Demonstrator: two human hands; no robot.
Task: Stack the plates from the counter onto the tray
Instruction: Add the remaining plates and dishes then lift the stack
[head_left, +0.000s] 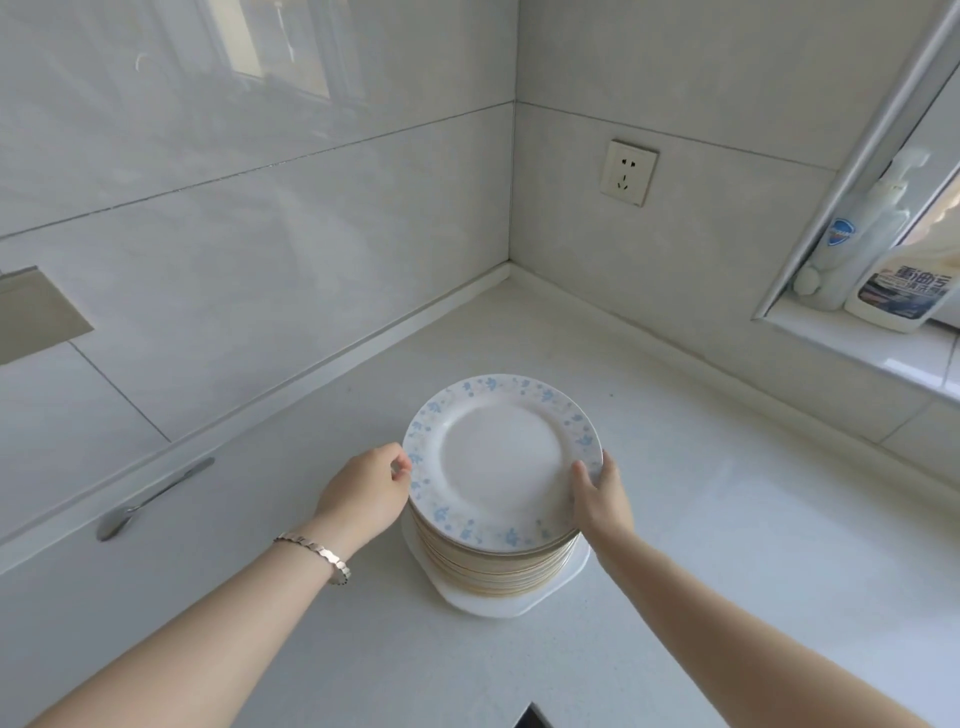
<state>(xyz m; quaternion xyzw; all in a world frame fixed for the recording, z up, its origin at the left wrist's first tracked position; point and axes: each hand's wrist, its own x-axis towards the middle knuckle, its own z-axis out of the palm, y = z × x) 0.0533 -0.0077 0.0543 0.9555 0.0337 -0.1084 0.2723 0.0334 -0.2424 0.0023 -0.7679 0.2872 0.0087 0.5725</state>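
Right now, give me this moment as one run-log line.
left hand: holds top plate rim | right hand: grips opposite rim | top plate: atop plate stack | plate stack: on white tray, counter

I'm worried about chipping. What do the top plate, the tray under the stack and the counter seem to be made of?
Top plate: likely glazed ceramic, glossy, with a printed blue floral rim. Tray: smooth glossy white, ceramic or plastic; the look leaves it open. Counter: pale, faintly speckled stone or composite with a soft sheen.
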